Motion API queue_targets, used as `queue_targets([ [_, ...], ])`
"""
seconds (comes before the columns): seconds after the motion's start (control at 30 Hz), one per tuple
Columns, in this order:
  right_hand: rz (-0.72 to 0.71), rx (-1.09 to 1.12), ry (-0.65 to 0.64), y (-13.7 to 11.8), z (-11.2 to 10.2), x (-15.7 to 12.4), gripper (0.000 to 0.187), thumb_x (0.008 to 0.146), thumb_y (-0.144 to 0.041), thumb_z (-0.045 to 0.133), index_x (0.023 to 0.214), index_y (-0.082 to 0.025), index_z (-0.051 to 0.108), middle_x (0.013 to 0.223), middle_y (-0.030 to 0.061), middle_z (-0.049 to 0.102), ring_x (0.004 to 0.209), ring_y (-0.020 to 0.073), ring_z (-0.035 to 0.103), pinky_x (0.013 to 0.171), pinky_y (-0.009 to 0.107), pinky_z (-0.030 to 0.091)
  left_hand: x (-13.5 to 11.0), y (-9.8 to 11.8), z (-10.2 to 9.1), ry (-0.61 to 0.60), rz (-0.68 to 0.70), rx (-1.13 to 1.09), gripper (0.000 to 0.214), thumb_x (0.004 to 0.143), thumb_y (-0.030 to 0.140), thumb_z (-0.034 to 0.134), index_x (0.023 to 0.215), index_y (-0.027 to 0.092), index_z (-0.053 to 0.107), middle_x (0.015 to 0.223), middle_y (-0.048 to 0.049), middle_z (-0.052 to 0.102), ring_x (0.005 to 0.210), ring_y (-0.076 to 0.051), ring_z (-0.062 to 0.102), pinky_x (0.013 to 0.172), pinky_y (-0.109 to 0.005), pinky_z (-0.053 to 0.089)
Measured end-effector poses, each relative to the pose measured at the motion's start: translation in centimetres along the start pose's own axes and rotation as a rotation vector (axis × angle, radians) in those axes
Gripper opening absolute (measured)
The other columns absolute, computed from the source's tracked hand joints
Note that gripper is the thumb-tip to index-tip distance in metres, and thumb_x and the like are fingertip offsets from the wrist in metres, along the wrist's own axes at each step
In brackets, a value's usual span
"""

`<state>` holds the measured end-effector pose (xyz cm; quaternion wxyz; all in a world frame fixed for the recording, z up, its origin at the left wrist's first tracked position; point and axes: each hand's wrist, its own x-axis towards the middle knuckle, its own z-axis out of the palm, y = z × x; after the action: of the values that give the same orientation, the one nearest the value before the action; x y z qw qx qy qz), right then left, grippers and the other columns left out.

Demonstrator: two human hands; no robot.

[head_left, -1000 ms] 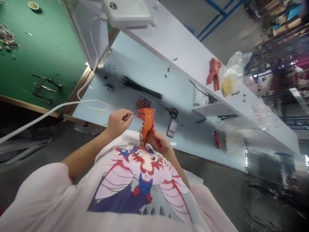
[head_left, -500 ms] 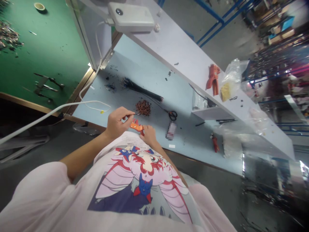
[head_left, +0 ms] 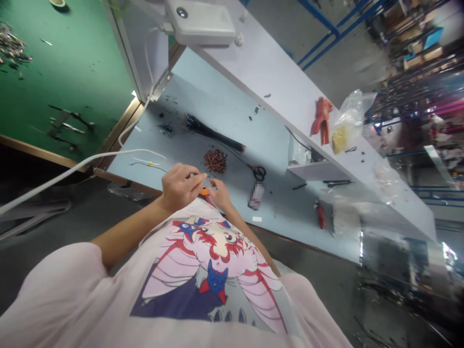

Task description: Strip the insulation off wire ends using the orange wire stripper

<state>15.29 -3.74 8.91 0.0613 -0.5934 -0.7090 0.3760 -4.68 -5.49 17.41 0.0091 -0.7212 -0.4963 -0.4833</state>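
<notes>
My left hand (head_left: 183, 186) is closed in a pinch near the table's front edge. A thin dark wire (head_left: 149, 166) trails out from it to the left, with a small blue tip at its far end. My right hand (head_left: 220, 197) is close beside it, thumb and forefinger raised toward the left fingertips. An orange wire stripper (head_left: 204, 192) with red handles shows low between the hands, its handle end running under my right hand; most of it is hidden. Just beyond my fingers lies a pile of short copper-brown pieces (head_left: 215, 161).
A bundle of black wires (head_left: 213, 134) and black scissors (head_left: 258, 173) lie on the blue table. Red tools (head_left: 322, 121) and a plastic bag (head_left: 353, 116) are on the shelf, beside a white power bank (head_left: 201, 21). A white cable (head_left: 83, 166) crosses at left.
The wire now stretches leftward out of my left hand. My right fingers have moved up to the left fingertips, and the wire stripper sits lower and more hidden.
</notes>
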Motion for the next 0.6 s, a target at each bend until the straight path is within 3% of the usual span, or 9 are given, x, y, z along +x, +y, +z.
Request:
queue_targets([
  [0.13,-0.111,0.253,0.129,-3.1,-3.7,-1.5,0.033,0.091,-0.026,0.032,0.119,-0.02,0.049,0.115,0.0081,0.059,0.102,0.0174,0.057,0.088,0.032,0.046,-0.3,0.1,0.4,-0.04,0.031,0.013,0.013,0.077,0.02,0.065,0.089,0.024,0.07,0.08,-0.003,0.067,0.067,-0.014,0.051,0.065,-0.026,0.042],
  [0.2,-0.234,0.552,0.165,-4.7,-5.6,-2.6,0.029,0.089,-0.031,0.041,0.113,-0.022,0.055,0.107,0.0065,0.062,0.097,0.0195,0.059,0.086,0.035,0.047,-0.4,0.3,0.6,-0.065,0.033,-0.003,0.013,0.078,0.021,0.065,0.09,0.025,0.069,0.08,-0.0028,0.067,0.068,-0.014,0.052,0.066,-0.026,0.042],
  [0.23,-0.264,0.576,0.146,-5.4,-6.4,-3.0,0.027,0.088,-0.032,0.045,0.111,-0.024,0.057,0.106,0.0057,0.063,0.096,0.0196,0.059,0.087,0.036,0.046,-0.4,0.4,0.7,-0.076,0.037,-0.014,0.014,0.078,0.021,0.064,0.091,0.025,0.069,0.081,-0.0027,0.067,0.069,-0.014,0.053,0.067,-0.027,0.043],
  [0.4,-0.336,0.227,0.158,-7.3,-8.0,-4.5,0.016,0.087,-0.024,0.048,0.089,-0.024,0.064,0.086,0.0052,0.063,0.082,0.0198,0.055,0.082,0.036,0.043,-0.9,0.5,0.8,-0.135,0.072,-0.061,0.017,0.08,0.02,0.061,0.094,0.025,0.068,0.079,-0.0017,0.068,0.067,-0.013,0.055,0.062,-0.026,0.041],
  [0.6,-0.381,-0.138,0.127,-7.1,-6.9,-4.7,0.014,0.082,-0.019,0.051,0.083,-0.023,0.065,0.078,0.0062,0.061,0.079,0.0218,0.052,0.074,0.033,0.04,-1.9,0.3,0.6,-0.27,0.123,-0.053,0.013,0.085,0.021,0.053,0.083,0.021,0.067,0.062,0.0006,0.059,0.059,-0.011,0.053,0.053,-0.023,0.036],
])
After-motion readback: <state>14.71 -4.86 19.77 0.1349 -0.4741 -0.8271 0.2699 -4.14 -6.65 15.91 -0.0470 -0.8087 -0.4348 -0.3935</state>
